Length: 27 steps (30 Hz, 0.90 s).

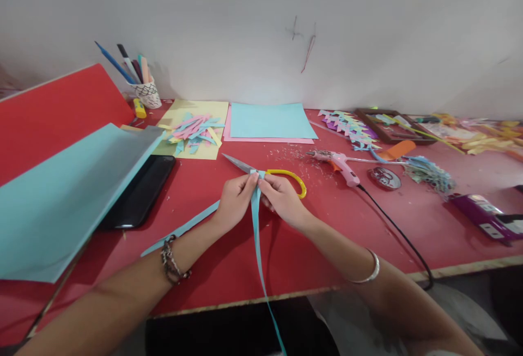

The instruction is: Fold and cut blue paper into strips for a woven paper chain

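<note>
Both my hands meet at the middle of the red table. My left hand (pixel 236 197) and my right hand (pixel 283 198) pinch a light-blue paper strip (pixel 256 219) between thumbs and fingertips. One long end of the strip hangs down past the table's front edge. A second light-blue length (pixel 188 228) runs out to the left behind my left wrist; whether it is the same strip is hidden by the hand. Just beyond my fingers lie scissors with yellow handles (pixel 302 184), their blades pointing to the back left and partly covered by the paper.
Cut strips lie piled on a yellow sheet (pixel 208 151); blue paper (pixel 269 120) is beside it. At right are a pink glue gun (pixel 345 169) with its cord, a round tin (pixel 384 178) and a purple device (pixel 482 211). A black phone (pixel 143 198) sits under blue paper at left.
</note>
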Each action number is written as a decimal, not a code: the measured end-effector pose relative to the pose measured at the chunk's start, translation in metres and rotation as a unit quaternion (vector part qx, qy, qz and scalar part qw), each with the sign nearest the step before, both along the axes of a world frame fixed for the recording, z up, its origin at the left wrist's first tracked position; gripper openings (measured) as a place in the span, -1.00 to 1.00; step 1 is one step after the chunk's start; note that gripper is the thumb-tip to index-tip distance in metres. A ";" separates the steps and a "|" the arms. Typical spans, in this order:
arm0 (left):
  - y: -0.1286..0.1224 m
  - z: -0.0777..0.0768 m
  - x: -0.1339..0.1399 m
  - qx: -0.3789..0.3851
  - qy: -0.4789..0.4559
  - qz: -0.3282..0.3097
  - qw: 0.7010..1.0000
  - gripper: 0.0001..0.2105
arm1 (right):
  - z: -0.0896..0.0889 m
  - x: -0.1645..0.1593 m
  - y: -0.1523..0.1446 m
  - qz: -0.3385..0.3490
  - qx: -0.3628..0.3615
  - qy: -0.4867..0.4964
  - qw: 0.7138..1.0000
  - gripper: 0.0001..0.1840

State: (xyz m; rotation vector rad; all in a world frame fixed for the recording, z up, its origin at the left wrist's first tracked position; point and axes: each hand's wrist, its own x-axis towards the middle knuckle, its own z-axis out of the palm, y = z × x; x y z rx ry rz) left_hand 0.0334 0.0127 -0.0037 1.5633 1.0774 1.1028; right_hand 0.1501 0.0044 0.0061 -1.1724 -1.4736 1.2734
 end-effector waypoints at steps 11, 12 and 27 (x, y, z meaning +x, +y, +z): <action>0.002 0.002 0.004 -0.039 -0.047 -0.050 0.997 -0.62 | 0.006 -0.002 0.000 -0.067 -0.071 0.061 0.993 -0.69; 0.001 0.002 0.004 -0.032 -0.050 -0.061 0.996 -0.64 | 0.005 -0.002 0.000 -0.077 -0.066 0.067 0.993 -0.69; -0.001 0.000 -0.001 0.034 0.039 0.032 0.998 -0.69 | 0.005 0.000 0.000 -0.027 -0.075 0.035 0.996 -0.65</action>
